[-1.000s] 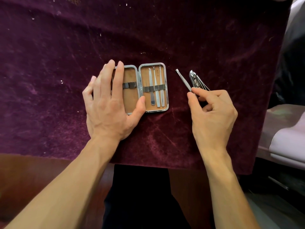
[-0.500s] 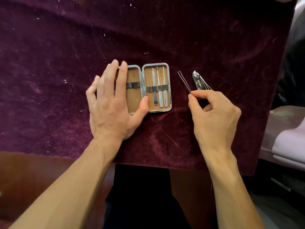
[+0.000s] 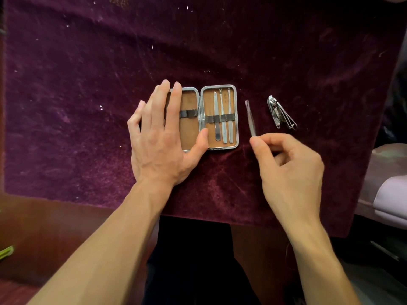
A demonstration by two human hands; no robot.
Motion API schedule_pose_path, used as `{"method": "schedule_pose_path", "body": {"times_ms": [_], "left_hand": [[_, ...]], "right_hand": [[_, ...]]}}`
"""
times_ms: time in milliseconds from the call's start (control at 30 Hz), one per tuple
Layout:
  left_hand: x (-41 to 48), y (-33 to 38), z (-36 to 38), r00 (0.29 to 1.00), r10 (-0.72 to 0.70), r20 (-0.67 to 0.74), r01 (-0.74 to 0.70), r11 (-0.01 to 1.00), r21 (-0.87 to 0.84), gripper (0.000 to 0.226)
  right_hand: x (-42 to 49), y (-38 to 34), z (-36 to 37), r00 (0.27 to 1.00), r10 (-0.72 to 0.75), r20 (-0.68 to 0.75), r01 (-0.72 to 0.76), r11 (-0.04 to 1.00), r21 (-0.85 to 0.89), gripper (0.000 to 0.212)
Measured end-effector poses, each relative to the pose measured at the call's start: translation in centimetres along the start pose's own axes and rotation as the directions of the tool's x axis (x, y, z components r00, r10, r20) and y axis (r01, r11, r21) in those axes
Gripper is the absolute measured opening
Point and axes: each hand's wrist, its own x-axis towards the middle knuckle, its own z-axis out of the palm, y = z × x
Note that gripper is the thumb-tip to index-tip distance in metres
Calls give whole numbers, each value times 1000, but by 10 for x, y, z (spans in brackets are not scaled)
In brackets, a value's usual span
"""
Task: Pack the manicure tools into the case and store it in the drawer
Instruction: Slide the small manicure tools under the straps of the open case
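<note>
On purple cloth (image 3: pixel 88 106), just right of open case (image 3: pixel 189 130) | right hand (image 3: pixel 288 164) pinches tweezers (image 3: pixel 250 117), now drawn clear of nail clipper (image 3: pixel 279 113) toward case | left hand (image 3: pixel 160 137) flat, pinning left half | three tools strapped; two left to pack.

Tool turned, clipper uncovered.
The right hand (image 3: pixel 290 168) has drawn back from the nail clipper (image 3: pixel 278 113), now fully exposed; the pinched slim metal tool (image 3: pixel 250 119) points more upright.

Head camera, sole view: above the near edge of the table (image 3: pixel 55 227), facing forward and steeply down, close; manicure case (image 3: pixel 190 130) mid-frame.
</note>
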Motion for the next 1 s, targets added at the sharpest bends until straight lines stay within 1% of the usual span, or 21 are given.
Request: {"method": "schedule_pose_path", "body": {"times_ms": [67,167,233,300,433,567,733,867,1000], "left_hand": [[0,1,0,1000,3,4,-3,1000,0,85],[0,0,-1,1000,3,1,-3,1000,7,85],[0,0,-1,1000,1,0,-1,1000,7,85],[0,0,0,1000,-2,1,2,1000,4,85],[0,-1,1,1000,-1,3,1,1000,7,85],[0,0,1,1000,0,-5,0,1000,11,84],[0,0,1,1000,1,-9,-1,1000,9,84],[0,0,1,1000,-1,-5,1,1000,2,85],[0,0,0,1000,-1,1,1,1000,3,85]], "right_hand": [[-11,-2,3,994,67,84,-79,986,145,16],[-24,-2,11,964,137,228,-206,927,312,21],[-30,0,16,942,166,293,-265,902,340,19],[-33,1,20,930,182,319,-291,894,340,19],[-31,2,26,924,218,314,-321,888,329,17],[-29,-1,31,927,239,289,-328,890,318,19],[-24,-10,39,936,268,228,-328,898,293,20],[-19,-17,47,949,273,158,-308,913,268,34],[-12,-25,52,960,262,100,-279,928,246,39]]}}
